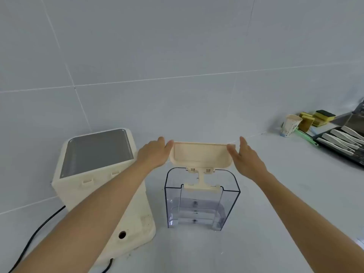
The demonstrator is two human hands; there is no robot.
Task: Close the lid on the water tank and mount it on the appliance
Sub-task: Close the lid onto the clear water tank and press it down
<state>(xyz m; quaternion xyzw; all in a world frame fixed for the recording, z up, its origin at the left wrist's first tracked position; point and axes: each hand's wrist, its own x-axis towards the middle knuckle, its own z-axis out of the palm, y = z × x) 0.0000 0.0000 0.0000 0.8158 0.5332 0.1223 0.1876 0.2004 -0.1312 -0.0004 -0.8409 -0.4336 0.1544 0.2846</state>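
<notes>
A clear plastic water tank (230, 201) stands upright on the white counter in the middle of the view. Its cream lid (201, 154) is hinged at the tank's far rim and stands raised, inner side facing me. My left hand (153, 154) touches the lid's left edge with fingers extended. My right hand (248, 158) rests against the lid's right edge, thumb on its inner face. The cream appliance (94, 174) with a grey glossy top stands just left of the tank, under my left forearm.
A black power cord (33, 235) runs from the appliance toward the lower left. At the far right sit a paper cup (289, 126), yellow sponges (317, 119) and a dark tray of white-handled utensils (342, 140). A tiled wall rises behind the counter.
</notes>
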